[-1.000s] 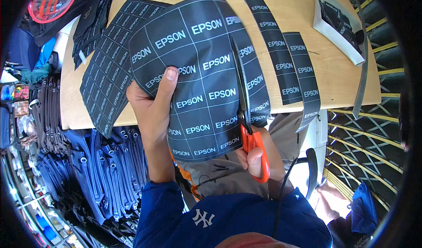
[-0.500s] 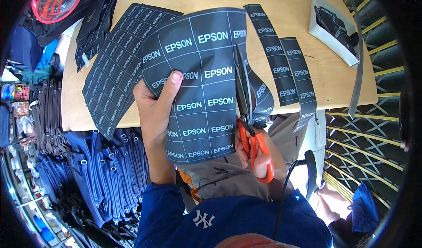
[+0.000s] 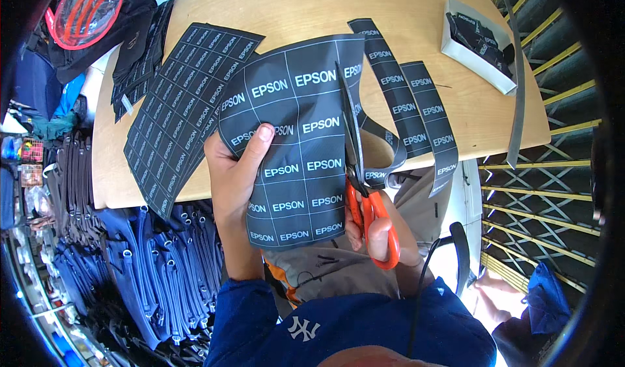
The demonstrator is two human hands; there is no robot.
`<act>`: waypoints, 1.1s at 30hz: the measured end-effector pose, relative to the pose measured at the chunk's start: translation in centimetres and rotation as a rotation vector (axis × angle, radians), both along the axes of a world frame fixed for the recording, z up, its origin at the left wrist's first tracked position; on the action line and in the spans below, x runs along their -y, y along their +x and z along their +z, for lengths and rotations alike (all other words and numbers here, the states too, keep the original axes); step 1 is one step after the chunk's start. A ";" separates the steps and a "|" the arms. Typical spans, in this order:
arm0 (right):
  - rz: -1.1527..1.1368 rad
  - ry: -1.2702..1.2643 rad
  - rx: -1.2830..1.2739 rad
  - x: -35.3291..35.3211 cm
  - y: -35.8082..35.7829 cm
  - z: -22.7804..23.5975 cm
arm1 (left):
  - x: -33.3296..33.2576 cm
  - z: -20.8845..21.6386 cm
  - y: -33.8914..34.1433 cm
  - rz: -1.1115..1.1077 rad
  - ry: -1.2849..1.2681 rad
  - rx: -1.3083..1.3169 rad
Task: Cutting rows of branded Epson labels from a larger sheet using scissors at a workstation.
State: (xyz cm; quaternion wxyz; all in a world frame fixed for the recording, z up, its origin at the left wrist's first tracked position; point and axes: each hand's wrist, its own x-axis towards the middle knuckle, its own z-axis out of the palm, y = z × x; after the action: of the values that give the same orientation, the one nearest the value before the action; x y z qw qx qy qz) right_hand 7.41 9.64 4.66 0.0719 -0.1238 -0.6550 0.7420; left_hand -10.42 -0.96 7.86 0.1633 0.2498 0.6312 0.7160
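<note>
My left hand (image 3: 242, 162) grips a black printed sheet (image 3: 299, 146) by its left side, thumb on top and fingers hidden behind. The sheet carries a pale grid with repeated white lettering and is held up over the table's near edge. In my right hand (image 3: 374, 230) are scissors (image 3: 366, 204) with orange handles and dark blades. Their blades lie along a grid line near the sheet's right side, pointing away from me. A partly cut strip (image 3: 384, 142) curls off to the right of the blades.
More printed sheets (image 3: 182, 87) lie stacked on the wooden table (image 3: 306, 6) at left. Two cut strips (image 3: 407, 110) rest at right, one overhanging the edge. Beyond them is a white box (image 3: 449, 45) holding black pieces. Dark blue straps (image 3: 163, 269) hang at lower left; a folding metal gate (image 3: 540, 204) stands right.
The scissors have moved farther up the grid line, and the strip beside them curls more freely. The sheet sits slightly lower in view. Both hands keep their hold.
</note>
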 end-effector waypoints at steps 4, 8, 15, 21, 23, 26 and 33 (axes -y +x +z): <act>-0.050 0.005 -0.059 0.3 -0.2 -0.6 | 0.0 -0.1 0.0 0.009 -0.003 0.013; -0.024 -0.090 0.028 0.5 0.1 -0.6 | 0.0 0.0 0.1 0.028 -0.010 0.015; -0.006 -0.175 0.155 0.4 -0.1 0.5 | 0.0 -0.1 -0.1 0.040 -0.027 0.024; 0.002 -0.174 0.138 0.4 -0.2 0.5 | -0.1 -0.4 0.0 0.057 -0.034 0.040; 0.003 -0.168 0.122 0.4 -0.2 0.7 | -0.1 -0.3 0.0 0.054 -0.038 0.036; 0.003 -0.196 0.130 0.5 -0.2 0.8 | -0.1 -0.5 0.1 0.054 -0.030 0.049; -0.001 -0.180 0.160 0.5 -0.3 0.8 | 0.0 -0.4 0.1 0.049 -0.029 0.056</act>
State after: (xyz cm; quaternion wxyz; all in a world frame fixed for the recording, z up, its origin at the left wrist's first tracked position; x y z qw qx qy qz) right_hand 7.10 9.15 5.42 0.0086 -0.1889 -0.5892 0.7855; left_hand -10.28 -0.92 7.50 0.1668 0.2115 0.6427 0.7172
